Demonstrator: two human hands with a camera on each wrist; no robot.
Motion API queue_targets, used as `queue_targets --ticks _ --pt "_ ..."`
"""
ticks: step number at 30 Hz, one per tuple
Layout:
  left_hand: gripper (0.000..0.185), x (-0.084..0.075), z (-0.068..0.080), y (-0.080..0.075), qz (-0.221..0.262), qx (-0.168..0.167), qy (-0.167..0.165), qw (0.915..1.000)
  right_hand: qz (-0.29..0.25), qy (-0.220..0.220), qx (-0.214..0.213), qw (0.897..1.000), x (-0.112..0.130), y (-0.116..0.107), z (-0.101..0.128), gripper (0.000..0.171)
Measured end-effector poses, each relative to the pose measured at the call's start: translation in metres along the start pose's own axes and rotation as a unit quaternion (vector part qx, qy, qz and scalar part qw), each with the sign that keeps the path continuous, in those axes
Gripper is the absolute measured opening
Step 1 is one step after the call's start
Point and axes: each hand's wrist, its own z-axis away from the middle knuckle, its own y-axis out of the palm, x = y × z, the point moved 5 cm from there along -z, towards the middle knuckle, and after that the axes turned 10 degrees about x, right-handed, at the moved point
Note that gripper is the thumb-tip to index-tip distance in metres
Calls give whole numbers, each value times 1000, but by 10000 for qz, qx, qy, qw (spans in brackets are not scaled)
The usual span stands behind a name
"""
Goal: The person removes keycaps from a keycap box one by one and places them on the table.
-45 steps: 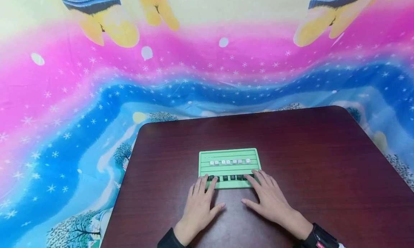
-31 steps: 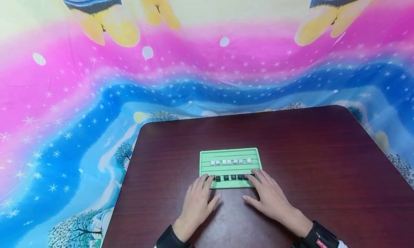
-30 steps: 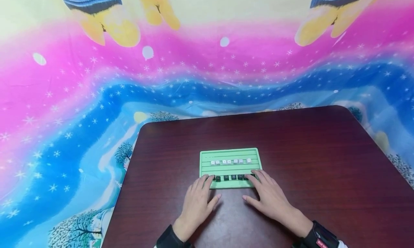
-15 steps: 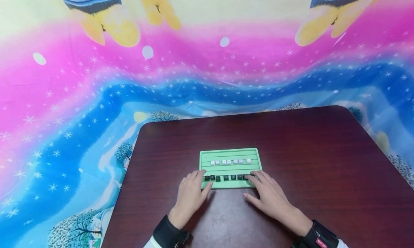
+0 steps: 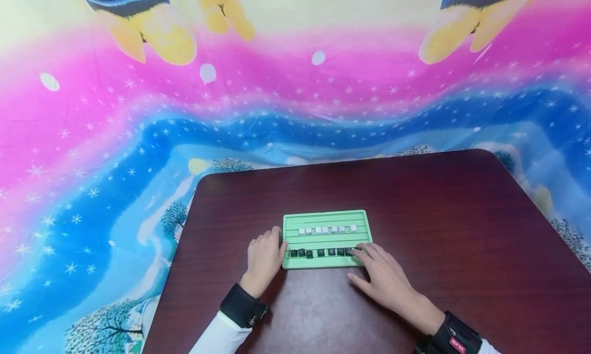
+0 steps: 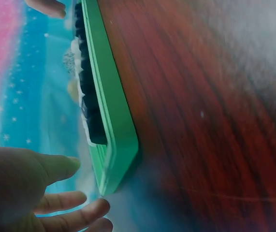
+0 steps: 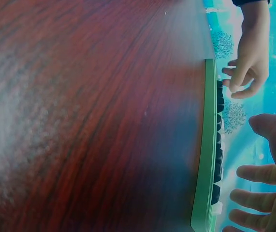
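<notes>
A light green ridged tray [image 5: 328, 239] lies on the table. Across its upper part runs a row of white keycaps [image 5: 334, 230], and black keycaps [image 5: 320, 253] line its lower part. My left hand [image 5: 263, 259] is beside the tray's left edge, thumb near the leftmost black keycap. In the left wrist view, its loosely bent fingers [image 6: 75, 217] hold nothing, close to the tray's corner. My right hand [image 5: 388, 279] reaches over the tray's right end, fingertips at the last black keycaps and partly covering them. Its fingers [image 7: 256, 198] are spread in the right wrist view.
The dark reddish-brown table [image 5: 438, 205] extends around the tray on all sides. Behind it hangs a colourful printed cloth [image 5: 277, 87] with snowflakes. Black straps [image 5: 242, 305] circle both wrists, over white sleeves.
My left hand has moved left, from over the black keycaps to beside the tray's left edge, uncovering the leftmost ones. The right hand has hardly moved, and the keycaps look unmoved.
</notes>
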Motion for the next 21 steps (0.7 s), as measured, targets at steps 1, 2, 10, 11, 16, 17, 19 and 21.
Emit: queue_targets --ticks 1,2,10,11,16,17,19,21 --pt "24 1 -2 1 -5 25 -4 10000 0 6 2 10000 0 0 0 54" --pt "24 2 -3 3 4 71 -13 10000 3 10 3 10000 0 0 -1 54" --pt "35 7 -12 12 122 423 -138 9989 27 -15 63 10000 1 1 -3 54" --pt "37 7 -12 13 160 471 -146 9987 36 -20 71 10000 1 1 -3 54" --pt "41 8 -14 17 287 695 -199 9970 64 -16 108 9999 1 1 -3 54" --pt "41 8 -15 17 302 743 -216 9965 76 -13 117 9999 1 1 -3 54" --pt "41 8 -17 19 343 857 -261 9954 87 -3 131 9999 1 1 -4 54" --pt "42 8 -18 20 370 984 -321 9939 109 -3 136 9998 1 1 -5 53"
